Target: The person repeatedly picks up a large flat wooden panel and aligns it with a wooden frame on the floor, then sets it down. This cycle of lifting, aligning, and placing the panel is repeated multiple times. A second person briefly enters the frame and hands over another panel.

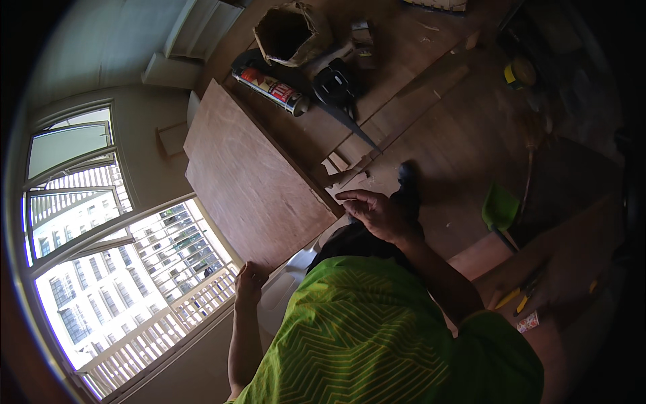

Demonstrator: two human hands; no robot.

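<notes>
A flat reddish-brown plywood panel (259, 182) lies at a slant in front of me, its near edge close to my waist. My left hand (249, 281) is closed on the panel's near left corner, with the fingertips partly hidden. Beside the near right corner is my right hand (375, 215), its fingers stretched out and pointing left. I cannot tell whether those fingertips touch the panel's edge. Under the near edge, part of a white plastic seat or stool (277, 296) shows.
Beyond the panel lie a sealant cartridge or spray can (272, 89), a black-handled saw (336, 84) and an open cardboard box (286, 37). Wood strips (410, 111) and a tape measure (519, 72) are farther right. A green dustpan (500, 207) and yellow-handled tools (515, 299) sit at right. A barred window (134, 269) fills the left.
</notes>
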